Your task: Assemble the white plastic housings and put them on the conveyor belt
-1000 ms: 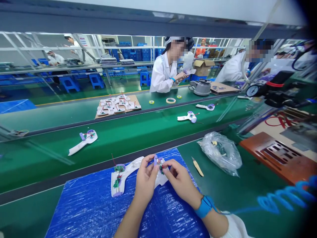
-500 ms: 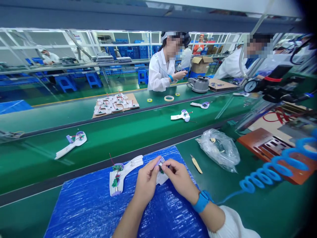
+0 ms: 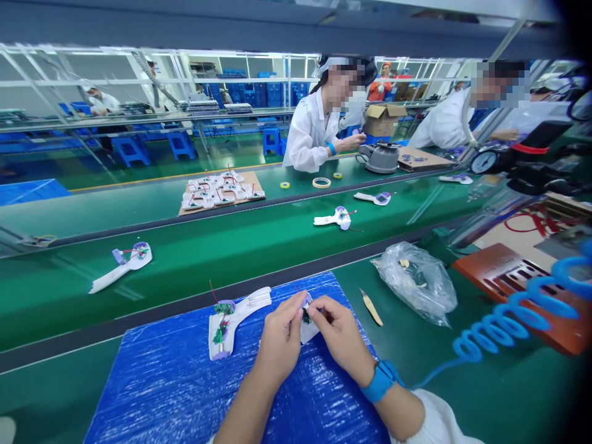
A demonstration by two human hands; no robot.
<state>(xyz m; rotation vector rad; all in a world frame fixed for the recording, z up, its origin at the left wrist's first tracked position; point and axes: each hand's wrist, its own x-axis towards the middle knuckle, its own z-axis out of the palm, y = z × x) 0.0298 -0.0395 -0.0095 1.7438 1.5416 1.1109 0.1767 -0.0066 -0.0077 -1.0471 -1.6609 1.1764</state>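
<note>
My left hand and my right hand meet over a blue padded mat. Together they pinch a small white plastic housing with a purple part and a green circuit board at its top. Fingers of both hands are closed on it. A second white housing with a green board and red wire lies on the mat just left of my left hand. My right wrist wears a blue strap tied to a coiled blue cord.
A tan-handled tool and a clear plastic bag of parts lie right of the mat. A green conveyor carries several white housings. An orange slotted fixture sits at right. People in white coats work across the belt.
My hands stay together on the housing, lowering it slightly toward the mat. The housings on the conveyor have drifted left. The blue cord has swung into view at right.
</note>
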